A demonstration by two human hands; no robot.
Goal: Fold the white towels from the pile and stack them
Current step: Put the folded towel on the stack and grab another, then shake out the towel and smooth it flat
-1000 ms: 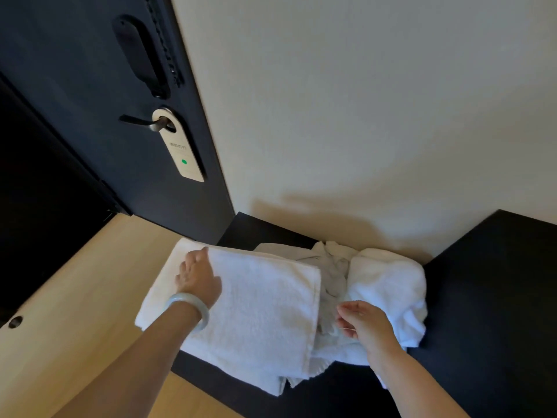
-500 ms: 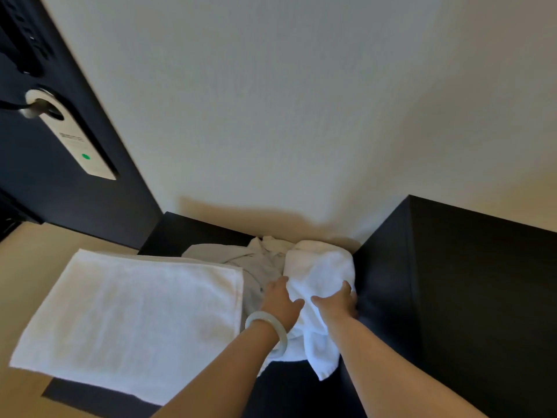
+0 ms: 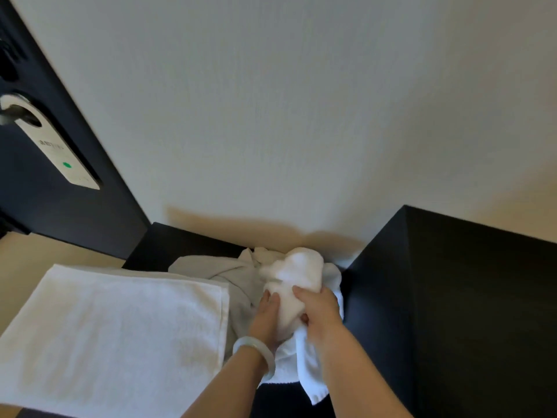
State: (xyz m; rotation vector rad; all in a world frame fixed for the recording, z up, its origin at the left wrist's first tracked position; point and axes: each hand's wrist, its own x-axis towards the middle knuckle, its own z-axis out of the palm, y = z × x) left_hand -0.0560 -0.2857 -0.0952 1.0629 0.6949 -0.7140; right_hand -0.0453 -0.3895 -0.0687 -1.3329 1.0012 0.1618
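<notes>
Grip is applied by both hands to a crumpled towel (image 3: 297, 285), which is bunched upward at the back corner of the dark surface (image 3: 168, 245); one end is left hanging below the right wrist. The right hand (image 3: 321, 315) is closed over the bundle's right side, its fingers (image 3: 301, 292) curled round the cloth. The left hand (image 3: 266, 319) is set against the left side with fingers bent into the terry; the thumb is hidden. A pale bracelet (image 3: 256, 351) is worn on the left wrist.

The bundle is in contact with the pile (image 3: 223, 273) of unfolded towels, heaped against the wall behind and to the left. A folded towel (image 3: 120, 327) is laid flat just beside the pile, spanning the dark surface and a light wooden top (image 3: 45, 251). A raised black cabinet (image 3: 467, 297) is located close on the right. At far left, a door hanger (image 3: 51, 146) is hung on a dark door's handle.
</notes>
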